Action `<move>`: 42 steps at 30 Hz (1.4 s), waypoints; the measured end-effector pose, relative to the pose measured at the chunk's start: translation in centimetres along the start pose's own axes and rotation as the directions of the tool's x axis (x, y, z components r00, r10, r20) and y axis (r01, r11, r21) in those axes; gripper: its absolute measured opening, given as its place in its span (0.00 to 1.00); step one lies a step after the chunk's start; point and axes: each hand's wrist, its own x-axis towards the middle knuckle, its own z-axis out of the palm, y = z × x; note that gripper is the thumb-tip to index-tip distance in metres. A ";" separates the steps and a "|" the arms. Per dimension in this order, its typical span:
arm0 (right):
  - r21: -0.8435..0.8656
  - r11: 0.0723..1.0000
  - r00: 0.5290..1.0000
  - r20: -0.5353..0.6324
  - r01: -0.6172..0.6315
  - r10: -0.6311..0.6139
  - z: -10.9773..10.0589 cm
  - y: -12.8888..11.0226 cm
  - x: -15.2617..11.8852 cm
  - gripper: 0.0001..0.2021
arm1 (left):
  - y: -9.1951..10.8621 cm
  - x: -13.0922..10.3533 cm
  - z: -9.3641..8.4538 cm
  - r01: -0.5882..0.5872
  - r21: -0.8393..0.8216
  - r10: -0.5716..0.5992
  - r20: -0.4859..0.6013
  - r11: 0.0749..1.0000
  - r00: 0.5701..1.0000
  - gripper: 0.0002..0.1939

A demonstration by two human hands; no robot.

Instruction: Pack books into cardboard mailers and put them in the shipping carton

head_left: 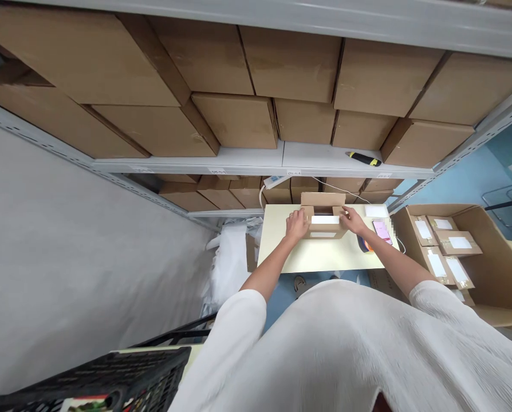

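A small cardboard box (pixel 323 234) stands on the pale yellow table (pixel 325 257). Its back flap (pixel 322 199) is raised, and the inside looks dark through the gap. White labels or sheets show on its near side. My left hand (pixel 297 224) grips the box's left end, fingers bent over the edge. At the opposite end, my right hand (pixel 352 220) holds the corner by a side flap, thumb and fingers together. Beside my right forearm lies a dark round object with orange (pixel 363 244), partly hidden, with a phone (pixel 382 231) farther right.
Cardboard boxes (pixel 290 66) fill the shelf ahead, where a black-and-yellow utility knife (pixel 363 158) lies. A power strip (pixel 276 181) sits behind the table. At right, a big carton (pixel 492 257) holds several labelled boxes. A black crate (pixel 153 372) and white bags (pixel 232 257) are at left.
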 end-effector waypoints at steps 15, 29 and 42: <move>-0.426 0.899 0.994 -0.008 0.097 -0.111 -0.3 -4.2 6.1 0.38 | -0.4 -0.5 0.7 -0.015 0.084 0.017 -0.021 0.996 1.000 0.51; -0.393 0.887 0.969 0.138 0.244 -0.205 3.6 -2.5 -2.1 0.27 | 0.8 -1.3 1.1 -0.277 0.151 0.254 0.152 0.949 0.955 0.33; -0.203 0.860 0.883 -0.163 -0.467 0.441 2.6 9.2 -10.1 0.21 | 1.1 -1.5 1.6 -0.211 0.200 0.177 0.175 0.957 0.969 0.31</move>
